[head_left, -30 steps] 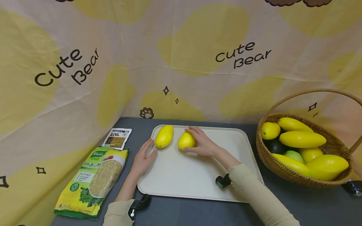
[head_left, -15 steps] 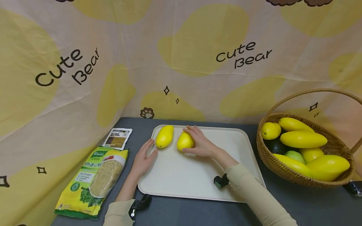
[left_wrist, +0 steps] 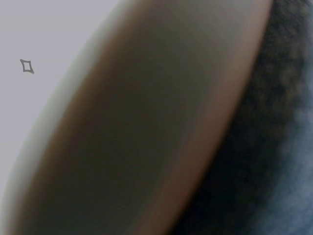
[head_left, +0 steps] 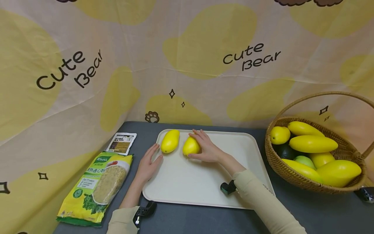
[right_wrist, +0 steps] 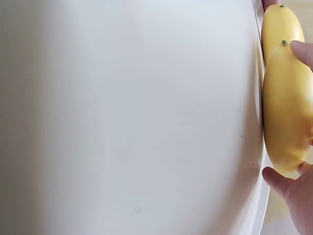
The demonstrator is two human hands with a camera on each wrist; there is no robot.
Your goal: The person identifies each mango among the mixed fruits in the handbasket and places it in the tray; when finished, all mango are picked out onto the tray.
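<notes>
On the white tray (head_left: pixel 201 187), toward its back left, are two yellow mangoes. My right hand (head_left: pixel 208 149) grips the right mango (head_left: pixel 190 146), thumb at the near end and fingers over the far end. In the right wrist view this mango (right_wrist: pixel 286 107) lies between fingertips at both ends, its small green stem spot showing. The left mango (head_left: pixel 170 141) lies slightly tilted beside it. At the tray's left edge my left hand (head_left: pixel 148 164) rests with fingers extended, fingertips near the left mango. Only a blurred shape fills most of the left wrist view.
A wicker basket (head_left: pixel 273 165) on the right holds several yellow fruits, a dark green one and a light green one. To the left lie a yellow Knorr bag (head_left: pixel 94 188) and a small white packet (head_left: pixel 121 143). Patterned cloth (head_left: pixel 204 65) hangs behind the grey table (head_left: pixel 187 221).
My right hand has shifted slightly left with the right mango, bringing it a little closer to the left one. Over the last half second it stays in place. The left hand has not moved.
</notes>
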